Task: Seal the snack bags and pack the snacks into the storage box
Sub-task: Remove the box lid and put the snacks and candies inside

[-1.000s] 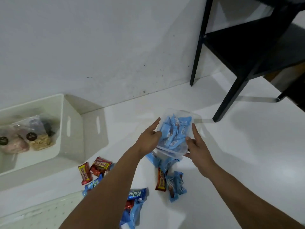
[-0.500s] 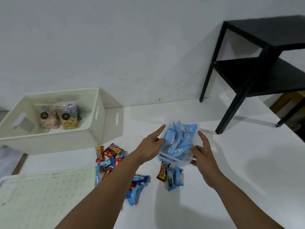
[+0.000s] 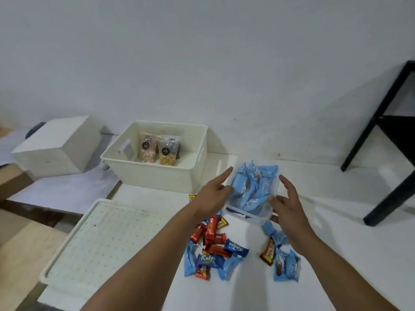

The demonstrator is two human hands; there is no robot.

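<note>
Light-blue wrappers, cream storage box

Head-mounted wide-angle, looking forward and down over both forearms, close to the white table, facing the wall.

The black stand runs off the right edge, its top out of view. A yellow wrapper peeks from behind the left hand, mostly hidden. The right hand covers the clear tub's near right corner. Labels on the two bags in the white box are too small to read. A brown box is cut by the left edge.
</note>
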